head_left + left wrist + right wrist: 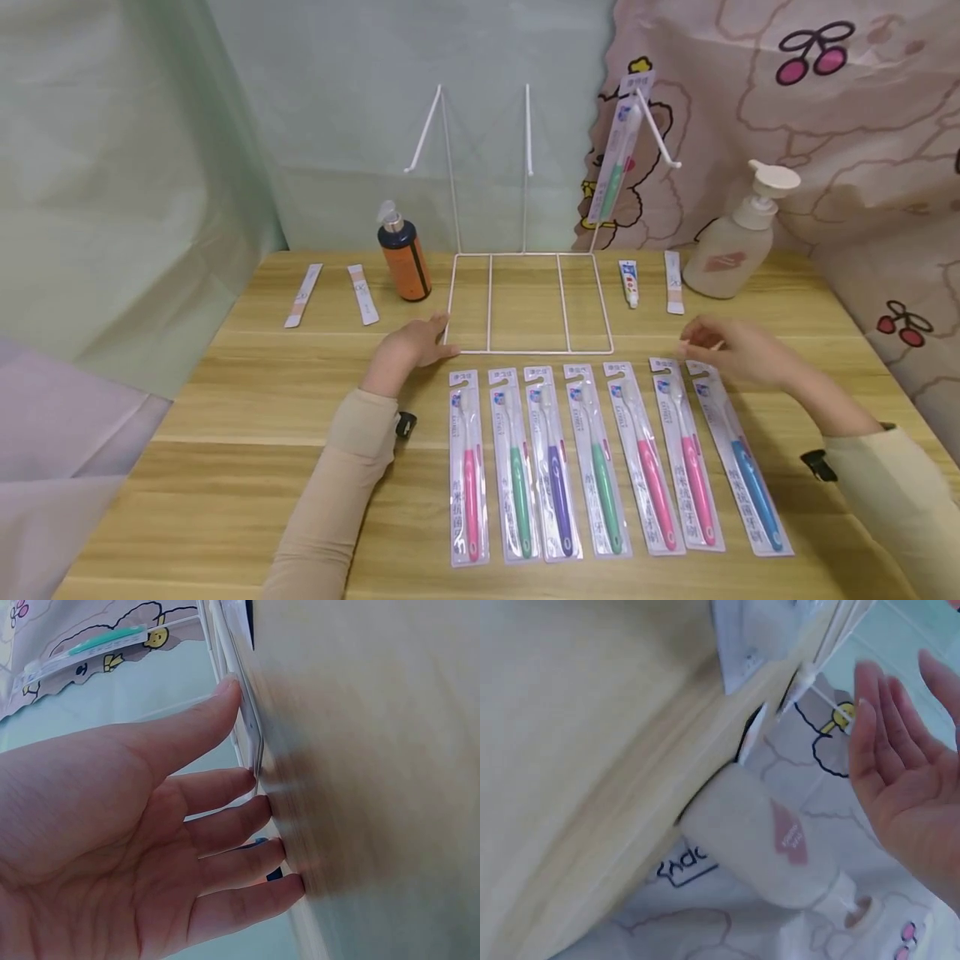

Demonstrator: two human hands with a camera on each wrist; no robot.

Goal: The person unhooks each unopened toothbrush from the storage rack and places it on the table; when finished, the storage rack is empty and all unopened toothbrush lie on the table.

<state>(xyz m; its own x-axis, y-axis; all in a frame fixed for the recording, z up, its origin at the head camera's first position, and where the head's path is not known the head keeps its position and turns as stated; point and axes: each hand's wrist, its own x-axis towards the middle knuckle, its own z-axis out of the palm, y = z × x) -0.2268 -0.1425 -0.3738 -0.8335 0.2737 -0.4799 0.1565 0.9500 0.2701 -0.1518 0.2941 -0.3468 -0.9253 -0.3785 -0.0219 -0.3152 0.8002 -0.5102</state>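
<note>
My left hand (411, 352) rests at the front left corner of a white wire rack (517, 352). In the left wrist view, its thumb and fingertips lie against the rack's wire and the wooden surface, the fingers loosely extended. Above the top of a packaged blue toothbrush (756, 492), at the right end of a row, hovers my right hand (738, 350). The right wrist view shows its relaxed fingers (889, 724) holding nothing. Several more packaged toothbrushes, among them a pink one (471, 500) and a purple one (558, 500), lie along the front. One packaged green toothbrush (618, 158) hangs from the rack's right hook.
An orange and dark blue pump bottle (407, 262) stands left of the rack. A white pump bottle (729, 254) is at the back right. Between it and the rack lie a small toothpaste tube (629, 283) and a paper sachet (673, 283). Two sachets (303, 296) lie far left.
</note>
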